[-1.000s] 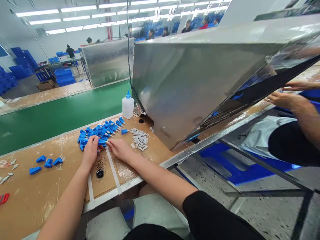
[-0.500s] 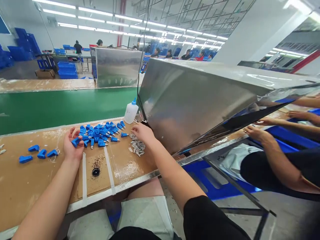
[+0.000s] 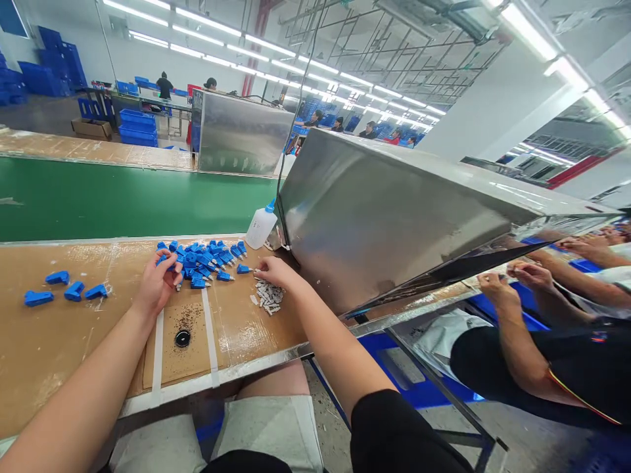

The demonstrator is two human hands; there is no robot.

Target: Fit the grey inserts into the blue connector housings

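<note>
My left hand (image 3: 156,281) is at the left edge of a heap of blue plastic parts (image 3: 200,263), its fingers curled round one blue plastic part (image 3: 169,260). The hand partly hides that part. Many parts in the heap have a pale tip sticking out. My right hand (image 3: 276,271) is over the back of a small pile of white plastic pieces (image 3: 269,299), thumb and fingers pinched together. Whatever is between those fingertips is too small to make out. Close to them lies a single blue part (image 3: 243,269).
Several blue parts (image 3: 73,290) lie apart on the left. A white squeeze bottle (image 3: 261,226) stands behind the white pieces, beside a tilted metal panel (image 3: 374,217). A round black dish (image 3: 182,338) sits on taped cardboard (image 3: 190,368) amid dark specks. Co-workers' hands (image 3: 503,289) are at right.
My left hand has moved slightly right and up to the heap, with the blue part still in it. The right hand stays by the white pieces. The view has tilted a little.
</note>
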